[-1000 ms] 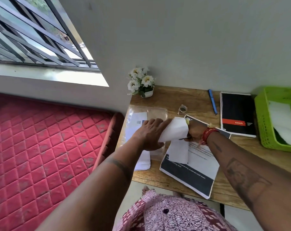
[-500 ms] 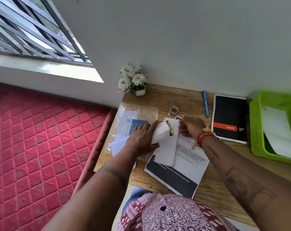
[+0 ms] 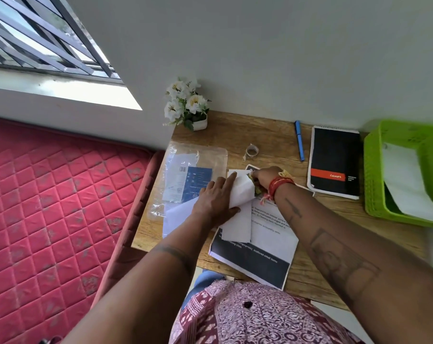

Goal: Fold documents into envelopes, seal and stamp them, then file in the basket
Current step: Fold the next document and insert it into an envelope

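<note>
A white envelope (image 3: 241, 192) lies partly raised on the wooden desk (image 3: 272, 135), over a folded white sheet (image 3: 236, 228) and a printed document with a dark band (image 3: 262, 261). My left hand (image 3: 216, 201) lies across the envelope's left side, with fingers on top and thumb at its lower edge. My right hand (image 3: 265, 176) pinches the envelope's top right edge. A small yellow-green thing (image 3: 256, 191) shows under that wrist; I cannot tell what it is. The green basket (image 3: 374, 184) at the right edge holds a white envelope (image 3: 406, 184).
A clear plastic pack of envelopes (image 3: 185, 175) lies left of my hands. A tape roll (image 3: 252, 151), a blue pen (image 3: 299, 145) and a black notebook (image 3: 334, 162) lie behind them. A flower pot (image 3: 188, 105) stands at the back left corner. A red mattress (image 3: 49, 207) borders the desk's left side.
The envelope, held up a second ago, has come down toward the desk. My right hand moved from behind it to its top right edge. My left hand stayed on it.
</note>
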The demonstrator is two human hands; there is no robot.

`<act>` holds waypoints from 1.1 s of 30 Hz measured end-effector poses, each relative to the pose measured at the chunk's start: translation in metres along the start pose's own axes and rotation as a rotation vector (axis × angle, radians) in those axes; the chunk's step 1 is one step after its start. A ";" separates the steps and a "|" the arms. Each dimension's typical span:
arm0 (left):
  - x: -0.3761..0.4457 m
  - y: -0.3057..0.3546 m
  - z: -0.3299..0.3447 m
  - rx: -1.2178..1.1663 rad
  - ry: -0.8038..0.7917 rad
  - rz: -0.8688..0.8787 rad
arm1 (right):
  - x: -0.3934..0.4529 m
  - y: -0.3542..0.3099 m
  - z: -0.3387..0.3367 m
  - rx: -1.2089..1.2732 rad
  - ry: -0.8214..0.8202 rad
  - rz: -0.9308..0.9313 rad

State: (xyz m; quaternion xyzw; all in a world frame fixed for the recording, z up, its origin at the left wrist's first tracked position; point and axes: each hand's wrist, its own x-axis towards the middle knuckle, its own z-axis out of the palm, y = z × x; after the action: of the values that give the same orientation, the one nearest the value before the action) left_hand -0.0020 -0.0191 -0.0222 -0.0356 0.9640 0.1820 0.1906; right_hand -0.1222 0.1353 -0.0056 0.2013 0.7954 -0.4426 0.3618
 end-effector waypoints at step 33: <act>-0.006 0.015 -0.059 -0.077 0.211 0.048 | -0.024 -0.022 -0.068 0.349 0.383 -0.254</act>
State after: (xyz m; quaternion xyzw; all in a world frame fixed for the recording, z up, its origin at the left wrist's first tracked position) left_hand -0.0191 -0.0264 0.0357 -0.0388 0.9715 0.2188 0.0819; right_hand -0.1480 0.1818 0.0482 0.2391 0.7798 -0.5686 0.1063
